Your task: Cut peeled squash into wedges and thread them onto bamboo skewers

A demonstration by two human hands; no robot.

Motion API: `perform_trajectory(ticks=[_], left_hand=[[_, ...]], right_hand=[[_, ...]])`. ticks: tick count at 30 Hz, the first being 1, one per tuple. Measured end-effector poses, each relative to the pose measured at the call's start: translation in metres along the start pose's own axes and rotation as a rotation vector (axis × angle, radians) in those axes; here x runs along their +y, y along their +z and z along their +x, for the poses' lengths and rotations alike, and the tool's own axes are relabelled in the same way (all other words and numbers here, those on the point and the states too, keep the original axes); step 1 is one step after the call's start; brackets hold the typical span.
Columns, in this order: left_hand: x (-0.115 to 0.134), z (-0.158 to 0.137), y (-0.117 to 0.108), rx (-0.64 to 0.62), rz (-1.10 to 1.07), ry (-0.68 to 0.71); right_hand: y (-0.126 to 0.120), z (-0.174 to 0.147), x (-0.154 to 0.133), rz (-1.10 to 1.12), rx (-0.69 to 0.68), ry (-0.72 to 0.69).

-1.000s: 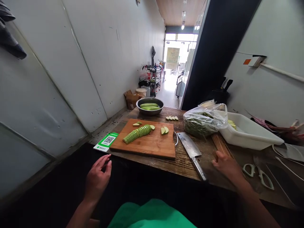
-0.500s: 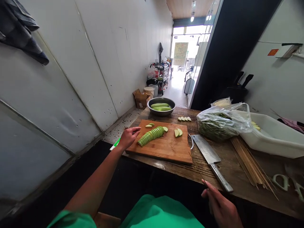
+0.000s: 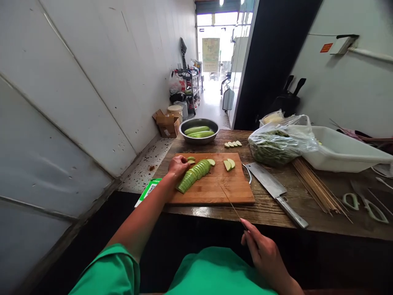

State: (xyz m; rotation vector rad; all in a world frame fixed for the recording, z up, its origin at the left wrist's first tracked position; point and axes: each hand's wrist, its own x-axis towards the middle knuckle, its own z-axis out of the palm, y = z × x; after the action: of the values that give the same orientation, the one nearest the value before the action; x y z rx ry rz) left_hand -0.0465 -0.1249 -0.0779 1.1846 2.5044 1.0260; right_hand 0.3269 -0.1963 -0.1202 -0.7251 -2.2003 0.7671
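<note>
My left hand (image 3: 178,165) is at the left of the wooden cutting board (image 3: 217,188), its fingers pinched at the small zucchini slices (image 3: 191,160). Beside it a sliced zucchini (image 3: 195,175) lies fanned in a row, with one slice at its far end. Low on the right, my right hand (image 3: 260,246) grips a thin bamboo skewer (image 3: 231,205) whose tip points over the board. Two half-round slices (image 3: 229,164) lie on the board's right part. Behind the board, several slices (image 3: 232,144) sit in a row on a skewer.
A metal bowl (image 3: 199,139) with whole zucchini stands at the back. To the right lie a cleaver (image 3: 270,184), a bundle of skewers (image 3: 317,186) and scissors (image 3: 370,207). A plastic bag of greens (image 3: 276,145) and a white tub (image 3: 340,157) stand behind them.
My left hand has moved in to the small slices and its fingers have closed there. My right hand has brought the skewer up and left, over the board. The view has turned right.
</note>
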Motion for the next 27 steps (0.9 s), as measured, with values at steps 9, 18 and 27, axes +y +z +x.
perform_trajectory(ticks=[9,18,27], left_hand=[[0.019,0.005,0.007,-0.043,-0.073,0.055],[0.057,-0.06,-0.008,-0.174,-0.64,0.101],[0.054,-0.039,-0.04,-0.113,-0.712,-0.009]], right_hand=[[0.003,0.045,-0.01,-0.056,0.083,0.0],[0.011,0.068,-0.025,0.08,0.031,0.002],[0.011,0.058,-0.009,0.094,0.111,0.055]])
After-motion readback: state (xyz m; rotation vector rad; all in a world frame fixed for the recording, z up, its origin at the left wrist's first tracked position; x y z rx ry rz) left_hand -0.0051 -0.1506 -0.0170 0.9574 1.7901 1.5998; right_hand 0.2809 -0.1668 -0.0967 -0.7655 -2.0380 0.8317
